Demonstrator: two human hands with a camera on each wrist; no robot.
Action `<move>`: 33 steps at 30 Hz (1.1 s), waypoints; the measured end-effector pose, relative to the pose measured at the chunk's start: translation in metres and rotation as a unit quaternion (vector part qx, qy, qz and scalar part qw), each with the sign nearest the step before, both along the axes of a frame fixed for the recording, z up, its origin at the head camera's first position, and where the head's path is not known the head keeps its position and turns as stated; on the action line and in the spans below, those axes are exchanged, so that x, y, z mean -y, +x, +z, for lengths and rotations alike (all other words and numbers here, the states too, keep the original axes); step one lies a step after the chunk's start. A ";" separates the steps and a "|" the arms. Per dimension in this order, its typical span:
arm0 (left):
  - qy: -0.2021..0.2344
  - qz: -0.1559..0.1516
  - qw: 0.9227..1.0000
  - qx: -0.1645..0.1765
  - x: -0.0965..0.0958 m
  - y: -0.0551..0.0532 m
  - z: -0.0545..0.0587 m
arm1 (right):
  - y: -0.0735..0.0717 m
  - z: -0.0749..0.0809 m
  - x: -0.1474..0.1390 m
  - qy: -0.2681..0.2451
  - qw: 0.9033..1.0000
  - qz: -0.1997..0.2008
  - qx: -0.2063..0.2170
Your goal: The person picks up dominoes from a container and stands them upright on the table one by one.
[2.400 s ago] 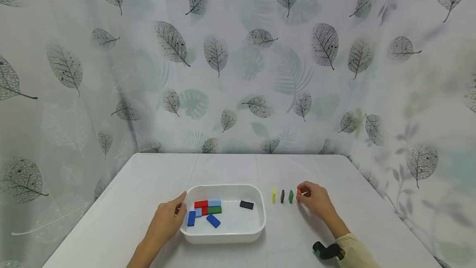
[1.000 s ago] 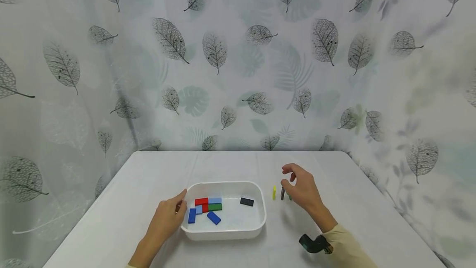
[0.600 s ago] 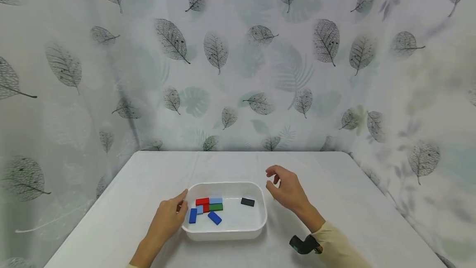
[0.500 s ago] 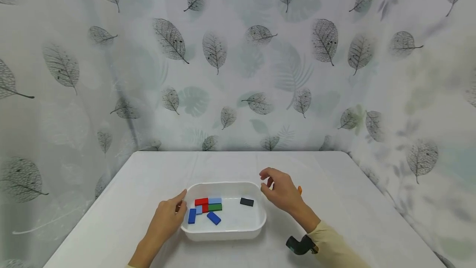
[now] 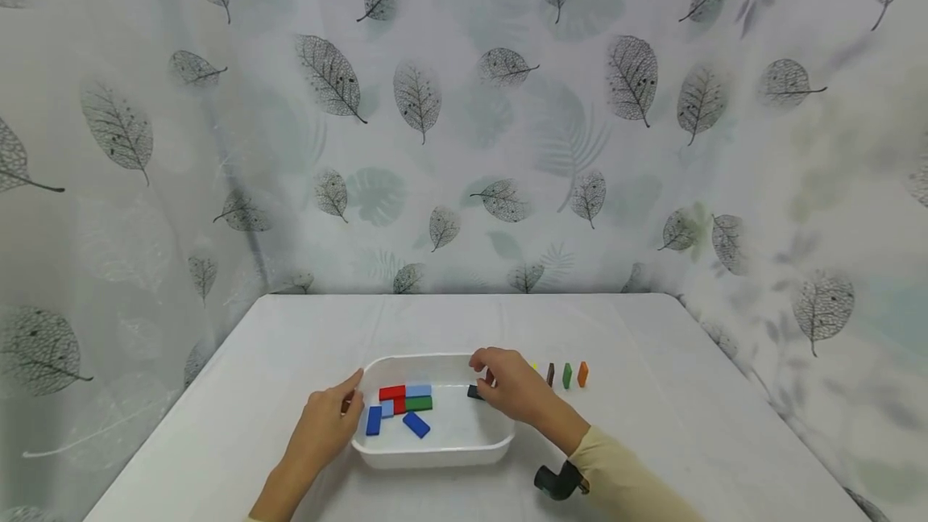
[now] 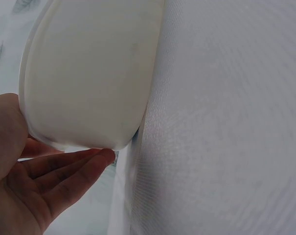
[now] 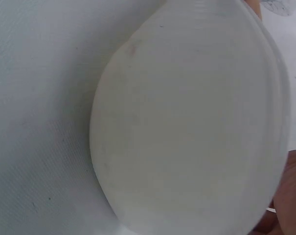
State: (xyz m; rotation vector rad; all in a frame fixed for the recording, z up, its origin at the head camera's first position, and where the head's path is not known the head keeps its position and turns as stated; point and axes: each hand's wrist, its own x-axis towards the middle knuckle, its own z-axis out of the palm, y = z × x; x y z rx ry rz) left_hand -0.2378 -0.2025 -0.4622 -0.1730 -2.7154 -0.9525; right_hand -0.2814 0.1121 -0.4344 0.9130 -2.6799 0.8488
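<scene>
A white plastic bin [image 5: 435, 457] stands on the table with flat domino blocks in it. My left hand [image 5: 324, 421] holds its left end; in the left wrist view, straight fingers [image 6: 74, 181] lie along its outer wall. My right hand [image 5: 515, 385] reaches over the right rim, thumb and fingertips curved and parted close above a black domino block [image 5: 473, 392]. The thumb hides part of that block. In the right wrist view the bin wall [image 7: 187, 122] covers most of the hand [image 7: 290, 196].
Red [image 5: 392, 393], light blue, green [image 5: 418, 403] and dark blue [image 5: 416, 425] blocks lie in the bin's left half. Right of the bin, brown [image 5: 550, 374], green [image 5: 567, 375] and orange [image 5: 583, 374] blocks stand on edge, beside a partly hidden yellow one [image 5: 535, 366].
My right hand has let go of the orange block, which stands at the row's right end, and has moved left over the bin to the black block. The left hand stays at the bin.
</scene>
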 end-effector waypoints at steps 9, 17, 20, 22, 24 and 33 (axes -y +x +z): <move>0.004 -0.003 1.000 -0.005 0.003 -0.002 -0.001 | -0.005 -0.005 0.013 0.059 0.998 0.006 0.020; 0.002 -0.003 1.000 0.002 0.002 -0.002 -0.001 | -0.006 -0.012 0.028 0.159 0.986 -0.051 0.022; 0.003 0.001 1.000 0.007 0.001 -0.002 -0.002 | -0.006 -0.014 0.032 0.194 0.979 -0.064 0.000; 0.002 0.001 1.000 0.006 0.000 -0.001 -0.002 | -0.005 -0.016 0.034 0.213 0.974 -0.072 -0.014; 0.002 0.001 1.000 0.005 0.000 -0.001 -0.002 | -0.005 -0.017 0.036 0.232 0.969 -0.079 -0.028; -0.004 0.003 1.000 0.006 0.000 -0.001 -0.002 | -0.005 -0.027 0.037 0.285 0.952 -0.056 -0.098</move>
